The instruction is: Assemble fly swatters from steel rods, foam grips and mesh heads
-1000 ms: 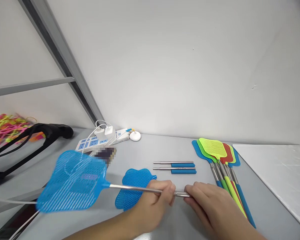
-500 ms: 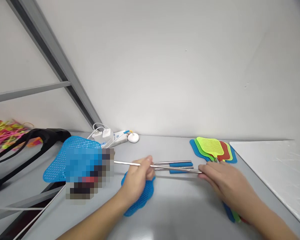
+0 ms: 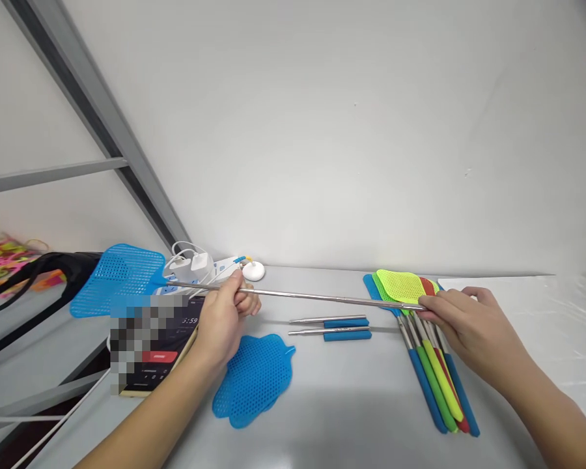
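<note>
A blue fly swatter with a long extended metal telescopic rod stretches across the view, raised above the table. My left hand is closed round the rod near the swatter's head. My right hand grips the rod's other end, where the fingers hide the handle. Below my left hand lie loose blue swatter heads, stacked. Two metal rods with blue handles rest in the middle of the table. Beside and under my right hand is a fanned pile of blue, green, yellow and red fly swatters.
A phone with a lit screen leans at the left, partly pixelated. Behind it are a power strip with chargers and a round white disc. Further left are a black frame and colourful strands. White sheeting covers the right side.
My hands have moved apart and up, my left hand leftward and my right hand rightward. The rod between them now shows longer. More of the loose heads and the swatter pile is visible.
</note>
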